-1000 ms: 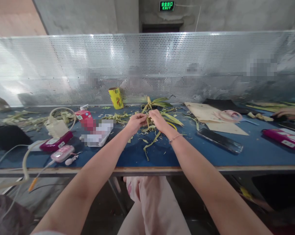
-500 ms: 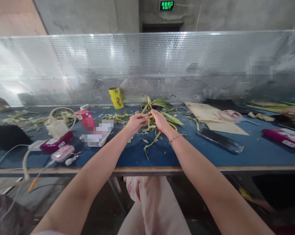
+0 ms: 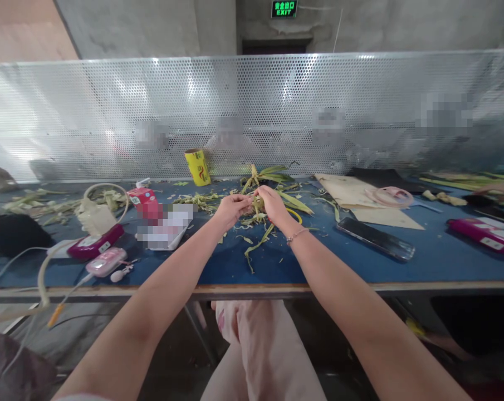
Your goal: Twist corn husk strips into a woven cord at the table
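Both my hands meet over the middle of the blue table [image 3: 277, 267]. My left hand [image 3: 230, 209] is closed, its fingers pinching a bundle of green and yellow leaf strips [image 3: 258, 205]. My right hand [image 3: 273, 205] is closed on the same bundle from the right, and a thin bracelet circles its wrist. More leaf strips [image 3: 277, 177] fan out behind the hands, and a long strip [image 3: 258, 245] trails toward me on the table.
A yellow tube [image 3: 197, 166] stands at the back by the perforated metal screen [image 3: 252, 111]. Pink devices [image 3: 96, 240] and cables lie at left. A black phone [image 3: 376, 238], brown paper [image 3: 360, 195] and a pink ring [image 3: 388, 196] lie at right. Another person's hand [image 3: 496, 191] is far right.
My hands have stayed together on the leaf bundle, shifting only slightly; the fingers have worked the strips a little. The hand at far right has drawn back.
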`<state>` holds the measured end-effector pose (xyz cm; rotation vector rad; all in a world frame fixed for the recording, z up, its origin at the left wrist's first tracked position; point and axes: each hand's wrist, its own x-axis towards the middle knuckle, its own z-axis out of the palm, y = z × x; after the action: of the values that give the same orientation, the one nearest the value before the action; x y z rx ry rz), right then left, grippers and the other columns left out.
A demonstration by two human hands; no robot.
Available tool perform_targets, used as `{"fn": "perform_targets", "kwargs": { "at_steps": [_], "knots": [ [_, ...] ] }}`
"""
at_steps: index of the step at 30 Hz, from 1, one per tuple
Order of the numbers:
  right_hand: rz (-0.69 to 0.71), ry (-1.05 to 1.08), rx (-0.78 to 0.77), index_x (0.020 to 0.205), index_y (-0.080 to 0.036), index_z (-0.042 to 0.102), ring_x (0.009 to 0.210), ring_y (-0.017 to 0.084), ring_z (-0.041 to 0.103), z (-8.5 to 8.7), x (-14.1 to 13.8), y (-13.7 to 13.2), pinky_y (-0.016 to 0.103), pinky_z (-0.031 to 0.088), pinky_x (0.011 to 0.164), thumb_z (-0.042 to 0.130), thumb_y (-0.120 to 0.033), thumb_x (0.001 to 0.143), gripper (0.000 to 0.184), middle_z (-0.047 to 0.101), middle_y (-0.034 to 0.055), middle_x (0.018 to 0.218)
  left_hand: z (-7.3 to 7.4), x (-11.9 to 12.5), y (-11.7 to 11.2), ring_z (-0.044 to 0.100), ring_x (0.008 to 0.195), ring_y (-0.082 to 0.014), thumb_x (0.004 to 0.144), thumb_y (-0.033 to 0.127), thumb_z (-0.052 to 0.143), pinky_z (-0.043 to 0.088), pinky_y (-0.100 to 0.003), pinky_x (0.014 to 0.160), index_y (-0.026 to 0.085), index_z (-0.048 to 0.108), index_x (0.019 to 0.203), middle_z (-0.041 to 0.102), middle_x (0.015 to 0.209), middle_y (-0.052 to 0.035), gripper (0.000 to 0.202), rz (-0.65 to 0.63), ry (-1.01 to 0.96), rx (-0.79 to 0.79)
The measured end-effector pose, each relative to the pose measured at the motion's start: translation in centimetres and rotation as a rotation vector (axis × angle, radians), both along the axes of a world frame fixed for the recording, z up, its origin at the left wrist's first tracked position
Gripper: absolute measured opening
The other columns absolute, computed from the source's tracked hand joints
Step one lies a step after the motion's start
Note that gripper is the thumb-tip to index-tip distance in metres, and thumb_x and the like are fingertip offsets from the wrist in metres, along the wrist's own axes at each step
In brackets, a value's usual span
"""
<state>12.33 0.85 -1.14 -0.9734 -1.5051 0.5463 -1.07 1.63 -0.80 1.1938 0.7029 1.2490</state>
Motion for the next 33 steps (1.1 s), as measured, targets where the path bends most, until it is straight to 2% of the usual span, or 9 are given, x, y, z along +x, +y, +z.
{"fn": "perform_targets", "kwargs": {
  "at_steps": [7,12,16,19,22,24,27,30,33],
  "knots": [
    [-0.008,0.072,-0.061,0.059,-0.021,0.036,0.056,0.013,0.039,-0.2,0.0,0.6,0.025,0.032,0.055,0.043,-0.041,0.078,0.029,0.036,-0.0035,0.055,0.0,0.0,0.1,0.054,0.056,-0.0051,0.056,0.024,0.076,0.047,-0.023,0.067,0.009,0.057,0.061,0.055,0.057,0.0012,0.024,0.000,0.044,0.031],
    [-0.062,0.051,-0.008,0.058,-0.020,0.040,0.052,0.011,0.032,0.0,0.2,0.7,0.025,0.025,0.052,0.045,-0.036,0.077,0.026,0.032,-0.0044,0.053,-0.4,0.3,0.3,0.052,0.053,-0.0057,0.068,0.026,0.067,0.047,-0.023,0.063,0.012,0.051,0.063,0.052,0.055,0.0027,0.022,0.070,0.188,0.075],
    [-0.013,0.072,0.007,0.064,-0.020,0.045,0.050,0.010,0.030,0.1,-0.2,0.5,0.025,0.023,0.050,0.044,-0.040,0.079,0.025,0.032,-0.0047,0.054,-0.6,0.8,0.4,0.051,0.050,-0.0070,0.081,0.027,0.052,0.047,-0.025,0.059,0.016,0.043,0.068,0.050,0.056,0.0039,0.019,0.115,0.282,0.096],
    [0.075,0.092,0.001,0.067,-0.021,0.044,0.050,0.010,0.030,0.1,-0.8,0.0,0.024,0.024,0.049,0.045,-0.043,0.079,0.025,0.033,-0.0050,0.055,-0.7,1.0,0.2,0.053,0.049,-0.0088,0.086,0.027,0.040,0.047,-0.027,0.057,0.018,0.037,0.073,0.050,0.056,0.0045,0.017,0.131,0.300,0.097],
    [0.158,0.065,0.018,0.069,-0.021,0.045,0.051,0.010,0.032,0.2,-1.6,-0.8,0.024,0.026,0.050,0.046,-0.045,0.079,0.026,0.034,-0.0048,0.056,-0.8,1.0,0.1,0.050,0.047,-0.0084,0.085,0.028,0.043,0.043,-0.025,0.054,0.020,0.034,0.076,0.047,0.055,0.0062,0.015,0.252,0.309,0.161],
    [0.179,0.041,0.034,0.071,-0.021,0.045,0.051,0.010,0.033,0.2,-2.0,-1.3,0.024,0.027,0.050,0.044,-0.044,0.081,0.025,0.035,-0.0046,0.057,-0.9,0.9,-0.1,0.045,0.045,-0.0064,0.081,0.027,0.049,0.039,-0.021,0.052,0.020,0.034,0.075,0.044,0.055,0.0073,0.018,0.358,0.307,0.224],
    [0.210,-0.003,0.044,0.070,-0.022,0.045,0.051,0.010,0.034,0.0,-2.6,-1.6,0.024,0.028,0.050,0.044,-0.042,0.081,0.023,0.036,-0.0044,0.056,-1.0,0.9,-0.4,0.040,0.045,-0.0053,0.077,0.026,0.056,0.032,-0.020,0.049,0.020,0.035,0.073,0.042,0.054,0.0077,0.022,0.449,0.274,0.277],
    [0.247,-0.028,0.038,0.067,-0.022,0.043,0.050,0.010,0.034,-0.2,-2.9,-1.8,0.024,0.029,0.050,0.048,-0.040,0.079,0.023,0.037,-0.0046,0.055,-1.1,0.9,-0.8,0.040,0.048,-0.0056,0.072,0.024,0.060,0.029,-0.020,0.048,0.020,0.034,0.072,0.044,0.058,0.0064,0.026,0.489,0.244,0.327],
    [0.262,-0.001,0.039,0.063,-0.021,0.041,0.049,0.010,0.034,0.0,-2.9,-2.0,0.024,0.029,0.049,0.050,-0.038,0.078,0.024,0.036,-0.0048,0.054,-1.2,1.0,-1.0,0.036,0.045,-0.0058,0.074,0.025,0.058,0.027,-0.021,0.046,0.021,0.032,0.075,0.041,0.057,0.0070,0.026,0.458,0.264,0.339]
  ]
}}
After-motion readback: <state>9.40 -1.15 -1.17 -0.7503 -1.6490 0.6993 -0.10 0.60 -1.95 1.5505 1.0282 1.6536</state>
